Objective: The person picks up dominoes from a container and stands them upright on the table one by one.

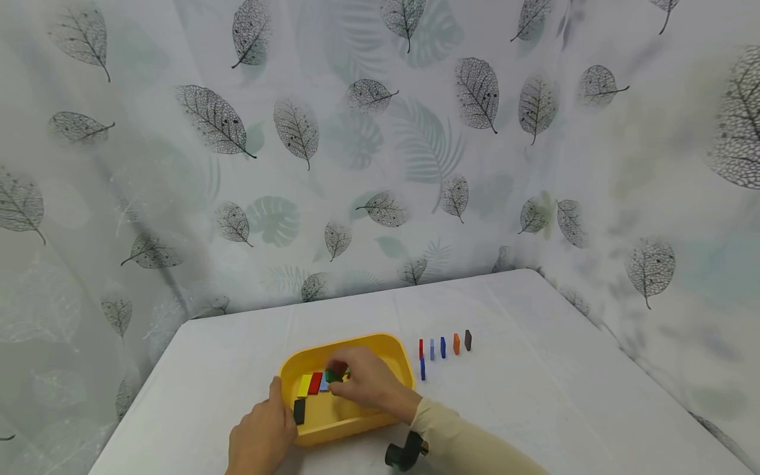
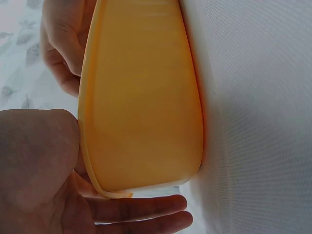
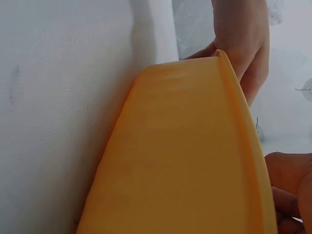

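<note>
A yellow tray [image 1: 332,433] stands on the white table, several small flat blocks inside it. My left hand [image 1: 261,432] grips the tray's left end; in the left wrist view its thumb side is at the rim and two fingers reach along the outer wall. Over the tray, my right hand [image 1: 368,381] pinches a green block [image 1: 332,376]. Beside that block lie a yellow block [image 1: 305,385], a red block [image 1: 315,383] and a light blue block [image 1: 324,382], in a row. Near my left hand is a black block [image 1: 299,411]. The right fingers partly hide the row's right end.
Right of the tray, several thin blocks stand upright: a red one [image 1: 421,349], a light blue one [image 1: 432,349], blue ones, an orange one [image 1: 456,344] and a dark brown one [image 1: 468,340]. A leaf-patterned curtain [image 1: 368,165] hangs behind the white table [image 1: 534,396].
</note>
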Demonstrator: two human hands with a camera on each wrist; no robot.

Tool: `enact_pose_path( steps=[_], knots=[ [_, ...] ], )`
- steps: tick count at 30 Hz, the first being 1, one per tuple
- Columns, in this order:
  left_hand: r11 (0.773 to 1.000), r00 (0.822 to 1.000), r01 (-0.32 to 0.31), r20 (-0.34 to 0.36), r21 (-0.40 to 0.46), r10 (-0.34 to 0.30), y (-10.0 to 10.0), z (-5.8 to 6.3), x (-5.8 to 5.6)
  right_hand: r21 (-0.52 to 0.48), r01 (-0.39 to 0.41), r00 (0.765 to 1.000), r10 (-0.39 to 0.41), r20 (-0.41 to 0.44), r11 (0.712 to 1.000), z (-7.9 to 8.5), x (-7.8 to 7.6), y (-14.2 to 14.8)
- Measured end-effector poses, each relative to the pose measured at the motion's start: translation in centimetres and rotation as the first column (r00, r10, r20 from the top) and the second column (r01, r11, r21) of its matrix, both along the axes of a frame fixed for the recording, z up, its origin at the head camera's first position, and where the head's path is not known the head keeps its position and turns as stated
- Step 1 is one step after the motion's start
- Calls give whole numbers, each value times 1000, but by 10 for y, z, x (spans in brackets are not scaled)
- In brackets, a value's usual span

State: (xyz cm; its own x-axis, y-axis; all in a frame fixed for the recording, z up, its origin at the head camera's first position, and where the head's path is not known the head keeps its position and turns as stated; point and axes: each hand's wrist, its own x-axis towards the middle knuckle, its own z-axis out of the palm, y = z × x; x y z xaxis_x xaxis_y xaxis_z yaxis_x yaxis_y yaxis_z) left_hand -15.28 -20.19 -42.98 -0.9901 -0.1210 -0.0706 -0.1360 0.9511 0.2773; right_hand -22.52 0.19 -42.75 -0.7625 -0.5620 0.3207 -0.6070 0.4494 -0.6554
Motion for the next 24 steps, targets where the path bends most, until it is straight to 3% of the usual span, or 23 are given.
enact_pose_path(
  steps=[11,16,24],
  knots=[
    [1000,1000,-16,-4,-5,16,4,1,2,-77,10,998,-5,63,997,9,6,13],
    [1000,1000,0,-29,2,0,3,2,3,-137,-5,999,11,44,990,8,5,19],
    [1000,1000,-6,-7,9,6,3,2,2,-212,-15,999,25,46,977,8,7,30]
  ],
)
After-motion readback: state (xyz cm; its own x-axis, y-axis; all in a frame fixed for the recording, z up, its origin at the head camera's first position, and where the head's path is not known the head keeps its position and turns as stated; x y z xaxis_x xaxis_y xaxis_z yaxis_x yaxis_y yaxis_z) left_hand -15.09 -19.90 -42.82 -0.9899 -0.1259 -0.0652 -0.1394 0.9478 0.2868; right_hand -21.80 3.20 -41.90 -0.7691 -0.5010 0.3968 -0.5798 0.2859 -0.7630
